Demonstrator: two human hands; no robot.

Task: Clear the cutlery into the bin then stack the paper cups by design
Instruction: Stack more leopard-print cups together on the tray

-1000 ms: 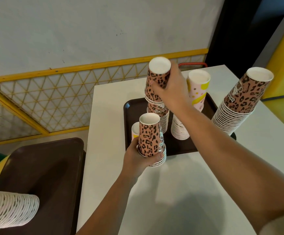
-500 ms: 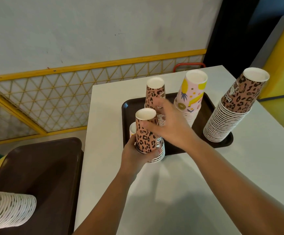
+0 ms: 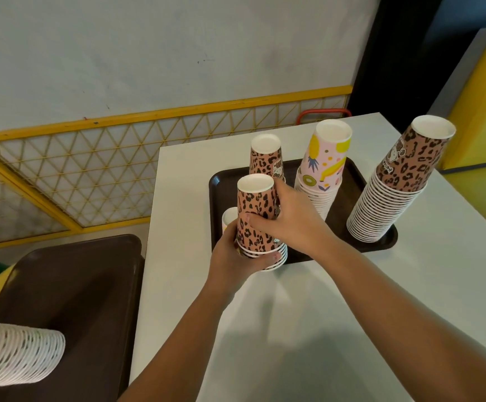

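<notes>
While no cutlery shows anywhere, the job looks well into the cup-sorting half, w/ the short leopard stack (image 3: 255, 216) as the piece in hand: a few inverted leopard-print cups nested together, held at the near-left corner of the dark tray (image 3: 349, 181), roughly over its front edge. Left hand (image 3: 233, 256) wraps the bottom rims from the near side, fingers curled round and thumb across the front. Right hand (image 3: 286, 219) is pressed on the upper cup's right flank, fingers bent round the wall, thumb on the front face, so both hands are closed on that same stack. Can't tell if the top cup is fully seated. Just behind stands another leopard stack (image 3: 266, 158), close but apparently not touching; right of it a fruit-print stack (image 3: 323, 166), and at the tray's right end the tall leopard stack (image 3: 395, 181), leaning a bit. A small pale cup (image 3: 229, 217) peeks out left of the held stack, design not readable. All sits on the white table (image 3: 294, 329); a brown bin lid (image 3: 70, 285) and a sideways cup sleeve (image 3: 15, 355) lie lower left. Next move, prob.: push the upper cup down square, then merge this stack w/ another leopard one, keeping it vertical so the leaning tall pile isn't knocked.
</notes>
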